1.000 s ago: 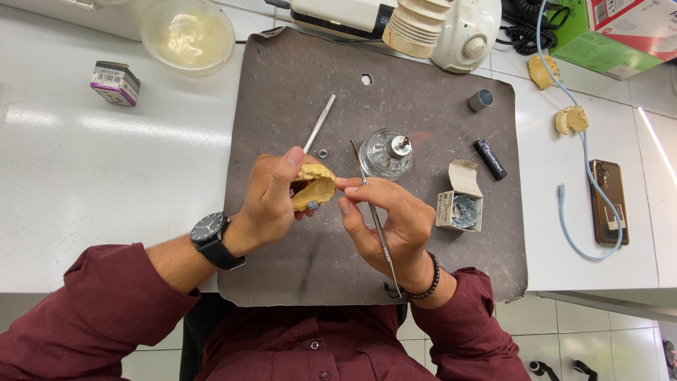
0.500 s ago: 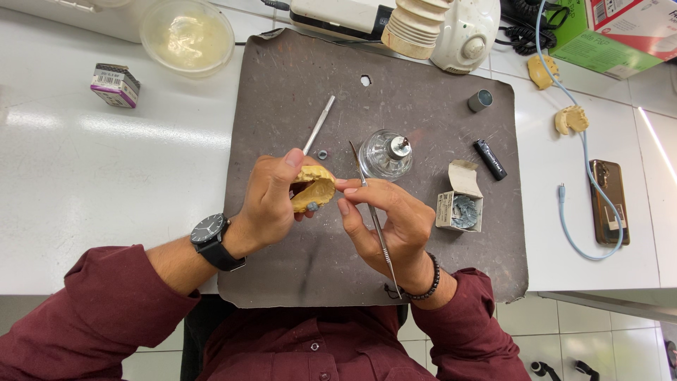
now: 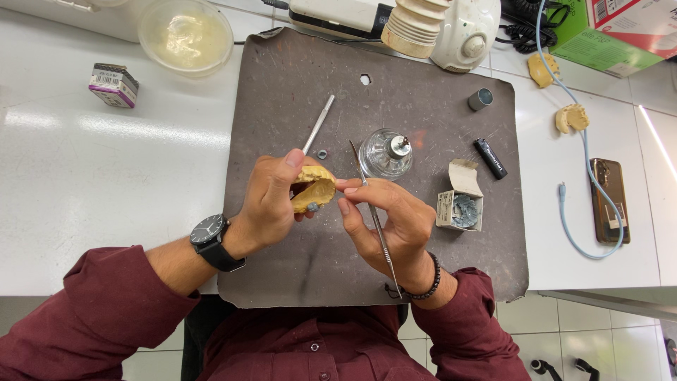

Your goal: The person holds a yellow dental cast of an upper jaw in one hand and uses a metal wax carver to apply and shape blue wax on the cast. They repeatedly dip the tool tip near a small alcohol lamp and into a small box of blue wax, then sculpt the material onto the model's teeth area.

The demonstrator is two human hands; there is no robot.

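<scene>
Matt yellow plaster cast [image 3: 315, 189]; slim polished metal instrument [image 3: 375, 220]. Scuffed, matt grey mat [image 3: 416, 92] on a glossy white desk [image 3: 84, 176]. Clear glass burner [image 3: 385, 153].

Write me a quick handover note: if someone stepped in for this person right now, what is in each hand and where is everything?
Left hand: grips a yellow dental cast above the brown work mat.
Right hand: holds a thin metal carving instrument, fingertips at the cast.
On the mat: glass spirit lamp, second metal tool, small open box, black lighter.
Done: cast picked up, instrument in hand.
Left: how far the work on the cast has come cannot be told.
</scene>
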